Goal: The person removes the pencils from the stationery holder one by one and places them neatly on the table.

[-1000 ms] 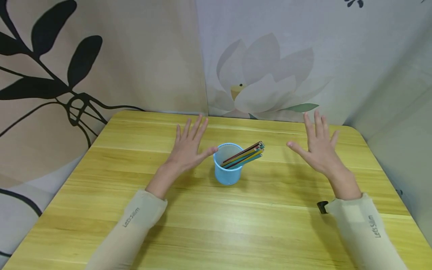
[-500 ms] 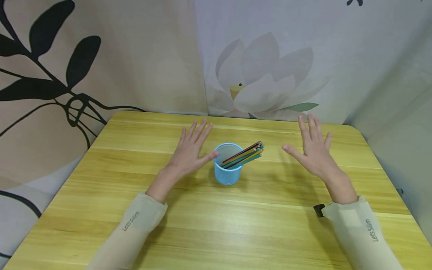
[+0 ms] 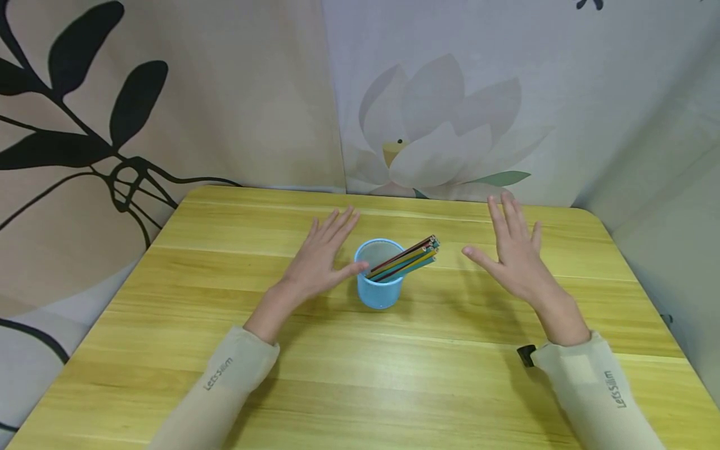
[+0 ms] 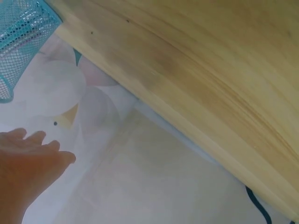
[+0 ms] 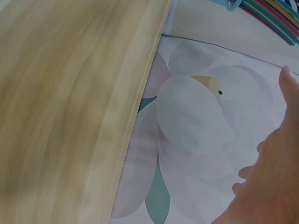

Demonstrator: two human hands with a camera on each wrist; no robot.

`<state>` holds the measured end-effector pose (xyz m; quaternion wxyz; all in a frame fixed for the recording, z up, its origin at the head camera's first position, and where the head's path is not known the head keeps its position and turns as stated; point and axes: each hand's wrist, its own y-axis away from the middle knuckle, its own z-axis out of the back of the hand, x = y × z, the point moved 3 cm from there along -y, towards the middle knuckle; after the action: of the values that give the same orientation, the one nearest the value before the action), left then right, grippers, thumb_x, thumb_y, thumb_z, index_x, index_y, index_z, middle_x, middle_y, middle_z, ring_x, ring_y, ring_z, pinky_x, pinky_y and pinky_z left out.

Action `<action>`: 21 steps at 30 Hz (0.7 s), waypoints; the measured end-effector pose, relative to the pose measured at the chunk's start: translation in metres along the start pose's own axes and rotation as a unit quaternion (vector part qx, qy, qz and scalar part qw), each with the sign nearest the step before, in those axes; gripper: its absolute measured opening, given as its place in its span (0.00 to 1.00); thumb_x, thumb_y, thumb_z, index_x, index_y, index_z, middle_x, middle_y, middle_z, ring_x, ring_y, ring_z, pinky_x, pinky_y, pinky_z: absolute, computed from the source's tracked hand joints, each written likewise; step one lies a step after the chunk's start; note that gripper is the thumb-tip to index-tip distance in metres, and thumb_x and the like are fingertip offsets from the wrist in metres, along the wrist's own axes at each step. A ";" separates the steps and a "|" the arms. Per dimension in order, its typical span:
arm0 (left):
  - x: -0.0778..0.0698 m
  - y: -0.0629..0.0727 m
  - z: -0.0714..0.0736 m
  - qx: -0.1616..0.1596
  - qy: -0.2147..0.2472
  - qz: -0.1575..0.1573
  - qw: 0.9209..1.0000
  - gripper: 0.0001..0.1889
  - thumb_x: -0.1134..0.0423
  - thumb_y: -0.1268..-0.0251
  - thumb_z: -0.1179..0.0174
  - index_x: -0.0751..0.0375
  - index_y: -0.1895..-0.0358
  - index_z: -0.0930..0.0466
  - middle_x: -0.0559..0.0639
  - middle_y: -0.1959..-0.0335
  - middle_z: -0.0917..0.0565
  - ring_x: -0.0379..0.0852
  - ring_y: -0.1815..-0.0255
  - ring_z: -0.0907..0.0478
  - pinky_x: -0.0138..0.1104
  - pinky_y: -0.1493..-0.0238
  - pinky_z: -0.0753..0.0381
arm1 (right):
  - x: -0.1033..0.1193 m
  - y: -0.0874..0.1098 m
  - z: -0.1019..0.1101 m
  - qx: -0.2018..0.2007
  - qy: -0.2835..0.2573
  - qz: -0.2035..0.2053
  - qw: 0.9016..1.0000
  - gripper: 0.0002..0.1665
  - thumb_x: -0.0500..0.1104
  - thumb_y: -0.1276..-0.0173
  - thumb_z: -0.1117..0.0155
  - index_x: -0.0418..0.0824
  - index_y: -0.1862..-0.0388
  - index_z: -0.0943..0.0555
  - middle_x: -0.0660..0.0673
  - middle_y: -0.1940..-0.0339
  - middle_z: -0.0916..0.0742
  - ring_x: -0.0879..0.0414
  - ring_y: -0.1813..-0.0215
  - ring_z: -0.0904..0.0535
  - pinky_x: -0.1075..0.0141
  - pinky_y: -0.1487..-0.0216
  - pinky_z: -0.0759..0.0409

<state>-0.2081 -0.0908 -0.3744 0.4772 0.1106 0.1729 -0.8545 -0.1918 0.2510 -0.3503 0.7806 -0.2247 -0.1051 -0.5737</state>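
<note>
A light blue mesh pen cup (image 3: 379,292) stands upright on the wooden table, and several colored pencils (image 3: 406,261) lean out over its right rim. My left hand (image 3: 315,259) hovers at the cup's left with fingers straight and spread; its thumb overlaps the cup's rim in the head view. Off to the right of the pencils, my right hand (image 3: 519,259) is held up with fingers spread and holds nothing. The mesh cup (image 4: 23,42) shows at the top left of the left wrist view. Pencil ends (image 5: 275,18) appear at the top right of the right wrist view.
The wooden table (image 3: 360,387) reaches back to a curtain (image 3: 270,94) printed with leaves and a large flower. Another pale cloth (image 3: 664,187) hangs along the right side. A small black piece (image 3: 526,355) sticks out at the right sleeve cuff.
Both hands have moved inward toward the cup, the right one farther to the left. The left fingers have lowered slightly. The cup and pencils stay in place.
</note>
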 end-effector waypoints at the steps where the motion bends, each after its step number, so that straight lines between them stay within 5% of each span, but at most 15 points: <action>1: 0.000 0.000 0.000 0.001 0.002 0.000 1.000 0.57 0.13 0.48 0.79 0.44 0.18 0.66 0.45 0.17 0.62 0.51 0.15 0.65 0.55 0.18 0.68 | 0.001 0.000 0.000 0.000 -0.001 0.001 1.000 0.58 0.66 0.29 0.45 0.51 0.17 0.68 0.43 0.16 0.64 0.41 0.16 0.72 0.22 0.31 0.75; 17: -0.007 0.001 -0.003 0.012 0.032 -0.017 0.999 0.59 0.14 0.47 0.69 0.49 0.18 0.56 0.46 0.17 0.54 0.51 0.16 0.59 0.52 0.17 0.63 | 0.010 0.001 -0.006 0.014 -0.006 0.006 1.000 0.57 0.65 0.29 0.45 0.50 0.17 0.68 0.42 0.16 0.61 0.42 0.16 0.70 0.24 0.28 0.73; 21: -0.008 0.001 -0.004 0.011 0.042 -0.024 0.999 0.55 0.19 0.43 0.56 0.49 0.19 0.54 0.47 0.17 0.51 0.52 0.16 0.56 0.53 0.17 0.60 | 0.011 0.001 -0.008 0.014 -0.016 0.011 1.000 0.57 0.64 0.29 0.44 0.51 0.17 0.67 0.42 0.16 0.60 0.42 0.16 0.70 0.25 0.28 0.73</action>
<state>-0.2030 -0.0839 -0.3757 0.4477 0.1474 0.1858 -0.8621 -0.1875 0.2382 -0.3527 0.7880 -0.2244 -0.1229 -0.5600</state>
